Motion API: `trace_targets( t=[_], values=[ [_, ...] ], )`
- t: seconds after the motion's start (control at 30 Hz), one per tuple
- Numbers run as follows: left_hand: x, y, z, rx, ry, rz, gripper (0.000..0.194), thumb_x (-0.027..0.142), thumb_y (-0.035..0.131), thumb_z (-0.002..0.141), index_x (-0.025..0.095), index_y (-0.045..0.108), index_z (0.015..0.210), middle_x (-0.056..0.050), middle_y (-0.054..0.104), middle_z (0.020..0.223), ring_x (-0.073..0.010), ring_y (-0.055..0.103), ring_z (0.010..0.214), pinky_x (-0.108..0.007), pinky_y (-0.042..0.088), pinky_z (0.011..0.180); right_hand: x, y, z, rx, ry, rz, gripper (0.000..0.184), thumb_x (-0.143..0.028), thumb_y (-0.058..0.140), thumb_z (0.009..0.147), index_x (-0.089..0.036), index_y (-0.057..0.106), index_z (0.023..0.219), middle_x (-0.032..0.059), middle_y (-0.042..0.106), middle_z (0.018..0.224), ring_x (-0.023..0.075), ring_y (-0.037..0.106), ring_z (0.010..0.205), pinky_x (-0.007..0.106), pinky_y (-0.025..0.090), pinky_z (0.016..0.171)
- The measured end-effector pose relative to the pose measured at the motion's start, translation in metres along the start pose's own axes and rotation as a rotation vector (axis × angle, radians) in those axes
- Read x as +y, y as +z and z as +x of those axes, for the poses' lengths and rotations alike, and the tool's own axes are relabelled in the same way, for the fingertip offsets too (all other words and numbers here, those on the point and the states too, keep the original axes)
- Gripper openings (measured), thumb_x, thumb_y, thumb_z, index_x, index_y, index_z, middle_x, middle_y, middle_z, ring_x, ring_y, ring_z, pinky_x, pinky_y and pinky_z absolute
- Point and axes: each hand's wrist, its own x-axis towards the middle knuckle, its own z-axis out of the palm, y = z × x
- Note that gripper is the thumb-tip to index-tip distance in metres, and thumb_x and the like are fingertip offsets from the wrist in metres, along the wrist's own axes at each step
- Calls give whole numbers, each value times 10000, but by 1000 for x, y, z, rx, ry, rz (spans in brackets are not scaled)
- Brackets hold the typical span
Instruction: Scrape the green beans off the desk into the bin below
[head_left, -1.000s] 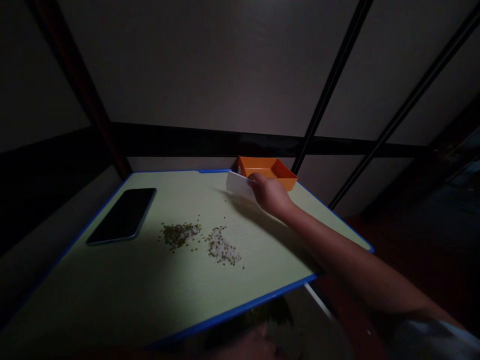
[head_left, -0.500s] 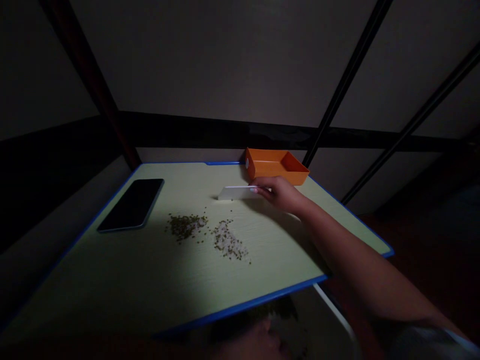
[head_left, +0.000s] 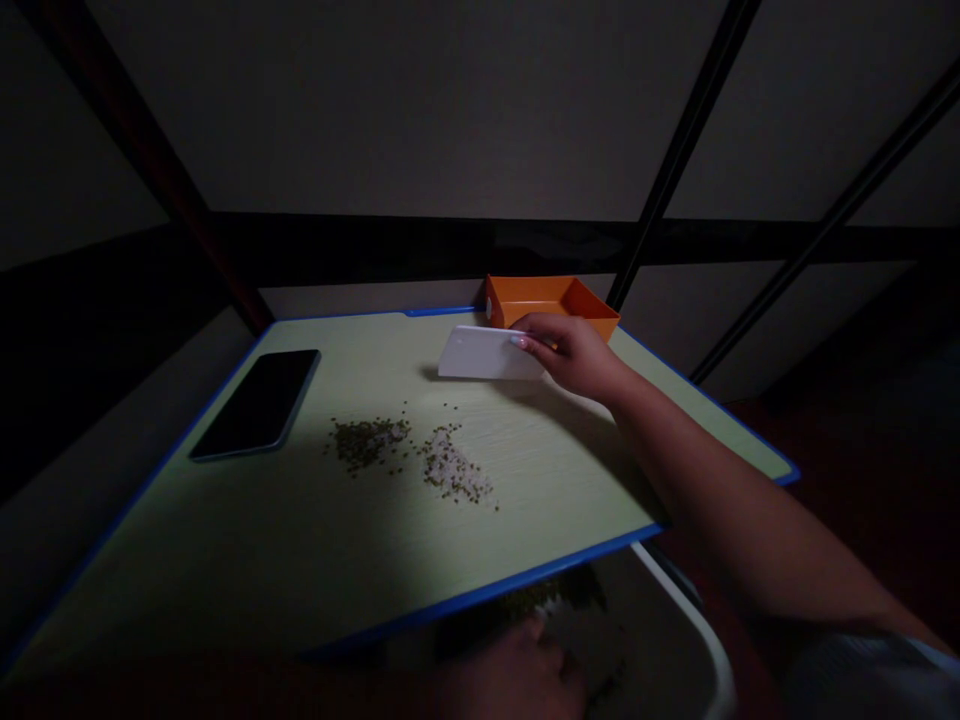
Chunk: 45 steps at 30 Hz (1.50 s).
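Note:
My right hand (head_left: 570,350) pinches a flat white card (head_left: 480,355) by its right end, thumb in front. The card stands on its long edge, just over or touching the pale green board (head_left: 337,570); I cannot tell which. In front of it lie two small heaps of grains: a mostly green-brown heap (head_left: 364,442) and a mostly white heap (head_left: 454,470) with darker bits mixed in. Low in the dark, my left hand (head_left: 517,675) has curled fingers over a white-rimmed tray (head_left: 701,625) below the board's front edge. What those fingers hold is too dim to make out.
A black phone (head_left: 259,405) lies on the board's left side. At the back right stands an orange open box (head_left: 551,290), right behind my right hand. A blue edge (head_left: 495,597) runs round the board. Dark-framed wall panels (head_left: 420,120) rise behind.
My right hand has lifted slightly and tilted the card, so more of its white face shows. The view has shifted a little. The heaps look unchanged, and my left hand stays low.

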Motion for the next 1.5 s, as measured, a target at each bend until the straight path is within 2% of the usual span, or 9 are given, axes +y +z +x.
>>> trace_targets(
  t=[0.13,0.27,0.47,0.6,0.73,0.93,1.2,1.4,1.5],
  values=[
    [0,-5,-3,-4,9,-16,167,264,653,930,118,726,894,-46,769,889,-192,694,771,-334,470,869,-6,9,-2,-31,-60,-12,240,-302,528,946,-127,689,915,85,715,863,156,614,768,266,430,692],
    [2,-5,-5,2,-15,-25,147,252,683,902,115,731,876,-57,768,896,-195,702,802,-349,459,916,-12,13,-4,-126,-109,11,242,-291,524,952,-139,713,955,84,742,902,161,652,814,268,450,725],
    [5,-8,-3,-47,-44,-49,136,242,666,911,127,739,912,-72,768,882,-207,705,797,-344,479,891,-14,14,-5,-186,-106,1,274,-317,516,960,-142,725,983,86,753,919,168,669,825,274,457,730],
    [3,-15,-4,-64,-32,-79,164,253,641,935,118,733,930,-70,768,920,-204,705,830,-341,461,933,-12,14,-5,-245,-96,67,279,-321,527,953,-126,722,990,92,753,921,172,672,821,280,466,741],
    [3,-18,-6,-58,-41,-89,178,259,628,945,118,735,939,-79,768,930,-210,705,857,-342,457,941,-13,10,-5,-277,-98,151,258,-314,551,941,-118,719,946,87,750,898,162,665,810,270,471,740],
    [5,-12,-3,-12,-89,-91,186,255,625,943,107,737,962,-88,770,920,-212,706,862,-352,461,937,-14,3,-4,-302,-74,241,262,-332,576,929,-107,707,903,86,737,878,146,643,789,260,466,718],
    [5,-9,-3,16,-100,-108,210,286,619,949,113,740,957,-80,773,887,-207,703,839,-337,433,948,-14,-5,-4,-352,23,282,310,-412,607,900,-121,713,888,79,722,869,159,626,789,275,465,718],
    [7,-5,-4,24,-97,-105,224,289,604,959,119,746,924,-85,771,892,-213,697,844,-344,427,932,-15,-17,-5,-411,76,281,281,-381,616,892,-123,725,913,65,706,848,145,606,774,261,468,701],
    [8,-5,-5,16,-80,-103,198,289,652,927,125,749,873,-84,769,878,-222,696,839,-357,425,942,-16,-23,-5,-440,67,268,280,-374,614,896,-120,729,917,65,702,843,145,605,777,257,470,694]
  ],
)
